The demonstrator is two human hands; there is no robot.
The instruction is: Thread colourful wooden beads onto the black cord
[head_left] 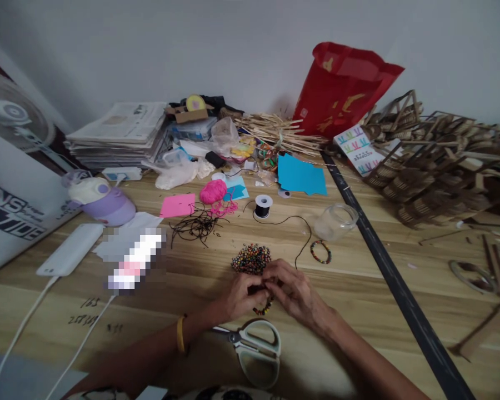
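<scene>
A beaded bracelet (263,309) of small multicoloured beads hangs between my two hands. My left hand (242,295) pinches it from the left, and my right hand (292,289) closes on its upper part from the right; the exact grip is hidden by the fingers. Just beyond my fingertips lies a pile of loose beads (250,258). Another beaded bracelet (320,252) rests on the wood to the right. Scissors (258,353) with pale handles lie below my hands. A spool of black cord (263,206) stands farther back, its loose end trailing right.
A glass jar (336,222) stands right of the spool. Tangled black cord (198,225), pink yarn (213,191) and blue paper (302,174) lie behind. On the left are a power bank (70,250) and a blurred, cabled device (136,261). Wooden models (433,172) crowd the right side.
</scene>
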